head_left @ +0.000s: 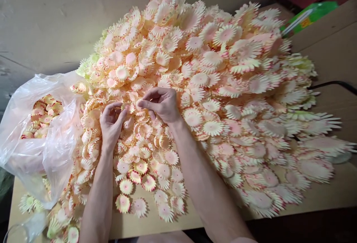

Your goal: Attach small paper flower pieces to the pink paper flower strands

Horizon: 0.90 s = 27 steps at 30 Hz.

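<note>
A large heap of cream and pink artificial flower petal pieces (214,72), round with fringed edges and red-tinged tips, covers most of the table. Over the near middle of the heap, my left hand (113,122) is closed with thumb and forefinger together; what is between them is too small to make out. Just to its right, my right hand (163,103) pinches what looks like the edge of a pale petal piece (138,103). The two sets of fingertips are a short gap apart. Loose petal pieces (164,170) lie below and between my forearms.
At left stands a translucent plastic bag (58,150) with more petal pieces (46,114) in it. A clear cup-like object (28,230) is at the lower left. A green packet (309,18) and a black cable (334,83) lie at right. Behind rises a wall (69,20); the tabletop (145,226) ends near me.
</note>
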### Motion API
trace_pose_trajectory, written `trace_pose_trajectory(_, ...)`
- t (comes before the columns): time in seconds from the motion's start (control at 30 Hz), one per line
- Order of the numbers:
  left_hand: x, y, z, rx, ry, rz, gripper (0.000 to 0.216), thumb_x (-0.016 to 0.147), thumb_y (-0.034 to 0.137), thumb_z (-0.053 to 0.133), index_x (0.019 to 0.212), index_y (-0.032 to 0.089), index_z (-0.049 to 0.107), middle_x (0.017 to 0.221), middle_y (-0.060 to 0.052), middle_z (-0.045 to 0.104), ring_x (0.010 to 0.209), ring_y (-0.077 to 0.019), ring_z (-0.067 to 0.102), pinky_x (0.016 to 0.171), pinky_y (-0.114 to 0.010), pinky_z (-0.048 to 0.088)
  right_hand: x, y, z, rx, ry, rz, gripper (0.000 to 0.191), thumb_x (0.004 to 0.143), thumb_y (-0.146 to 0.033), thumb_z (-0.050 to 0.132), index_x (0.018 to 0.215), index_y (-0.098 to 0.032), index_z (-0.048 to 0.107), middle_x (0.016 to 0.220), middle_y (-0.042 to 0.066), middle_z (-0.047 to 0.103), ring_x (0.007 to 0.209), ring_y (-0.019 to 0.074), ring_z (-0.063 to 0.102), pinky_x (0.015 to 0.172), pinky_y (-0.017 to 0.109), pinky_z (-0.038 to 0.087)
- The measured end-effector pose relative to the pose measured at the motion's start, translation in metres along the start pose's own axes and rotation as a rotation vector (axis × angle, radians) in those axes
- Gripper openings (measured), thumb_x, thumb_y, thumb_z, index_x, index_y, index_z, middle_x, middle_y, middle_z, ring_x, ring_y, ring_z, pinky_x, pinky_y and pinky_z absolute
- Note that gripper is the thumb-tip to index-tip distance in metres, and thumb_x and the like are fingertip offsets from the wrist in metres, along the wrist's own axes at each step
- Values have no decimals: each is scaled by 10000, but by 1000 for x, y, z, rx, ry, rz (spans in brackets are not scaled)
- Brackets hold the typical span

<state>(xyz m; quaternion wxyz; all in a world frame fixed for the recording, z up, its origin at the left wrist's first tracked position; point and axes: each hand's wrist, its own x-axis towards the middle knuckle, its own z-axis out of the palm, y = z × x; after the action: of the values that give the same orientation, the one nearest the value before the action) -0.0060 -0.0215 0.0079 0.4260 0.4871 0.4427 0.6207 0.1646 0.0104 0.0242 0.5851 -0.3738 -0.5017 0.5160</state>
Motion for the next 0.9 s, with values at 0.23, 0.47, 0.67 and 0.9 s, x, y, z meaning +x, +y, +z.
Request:
trace_pose_trajectory(0.23, -3, -1, -5, -65, -45, -66, 269, 782, 330, 786, 1027, 240, 720, 953, -19, 683, 821, -98, 662, 766, -219, 573, 0, 1, 1, 60, -215, 139, 302, 596, -332, 900, 790, -155, 752, 835, 81, 785, 373, 94, 571, 344, 236, 460)
trace_pose_trajectory(0.47, -2, 0, -6, 6, -43, 8, 265, 756, 289, 812, 1001, 211, 746, 993, -42, 718, 878, -122, 692, 821, -229, 574, 2, 2, 0, 71, -253, 139, 291, 600, -251, 895, 834, -136, 764, 787, 63, 772, 401, 78, 592, 370, 188, 480)
trace_pose_trajectory(0.67, -1, 1, -5, -32, -120, 41, 243, 782, 239, 789, 1020, 222, 740, 1100, -61, 743, 1043, -174, 711, 947, -301, 567, 3, 2, 0, 100, -267, 135, 268, 596, -214, 889, 816, -135, 758, 640, 12, 719, 404, 68, 576, 373, 165, 460)
trace_pose_trajectory(0.9, 0, -4, -5, -50, -143, 24, 281, 756, 192, 804, 1021, 250, 732, 1075, -31, 749, 1022, -167, 722, 920, -295, 586, 4, 3, 0, 175, -274, 188, 293, 544, -190, 894, 780, -137, 729, 749, 26, 755, 424, 70, 585, 380, 180, 485)
